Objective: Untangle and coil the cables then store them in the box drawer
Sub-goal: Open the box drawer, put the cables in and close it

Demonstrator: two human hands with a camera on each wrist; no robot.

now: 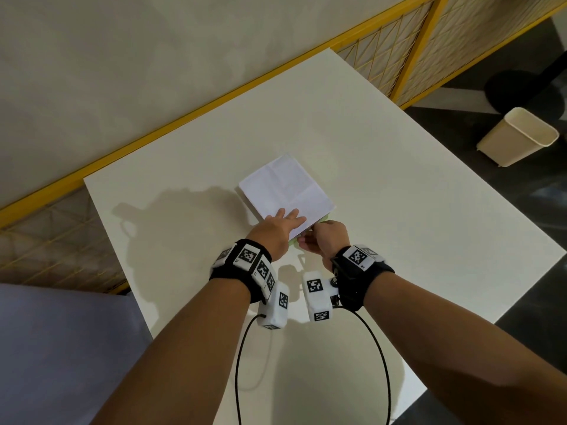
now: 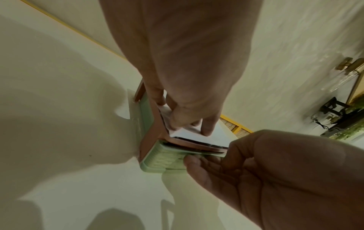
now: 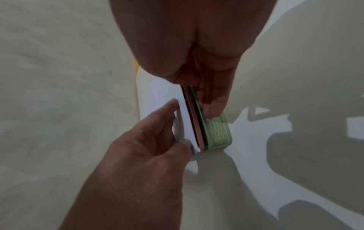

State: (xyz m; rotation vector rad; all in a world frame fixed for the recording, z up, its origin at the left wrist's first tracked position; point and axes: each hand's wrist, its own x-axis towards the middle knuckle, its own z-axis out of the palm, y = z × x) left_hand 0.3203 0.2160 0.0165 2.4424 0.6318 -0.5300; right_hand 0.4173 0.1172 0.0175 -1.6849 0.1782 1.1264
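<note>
On a white table (image 1: 383, 185) by a pale wall, the box (image 1: 285, 188) sits mid-table. The left hand (image 1: 280, 227) presses flat on its top; the right hand (image 1: 325, 240) pinches the green drawer (image 2: 163, 161) front at the near edge. No cables show. Likely opening or closing the drawer: next, slide it straight while bracing.

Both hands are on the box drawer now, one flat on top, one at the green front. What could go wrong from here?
1. The left hand presses only on the loose white paper on top, so the box might slide.
2. The right hand grips the green drawer front near one end; it may skew and jam.
3. No cables show, so I cannot tell whether they are stored.
</note>
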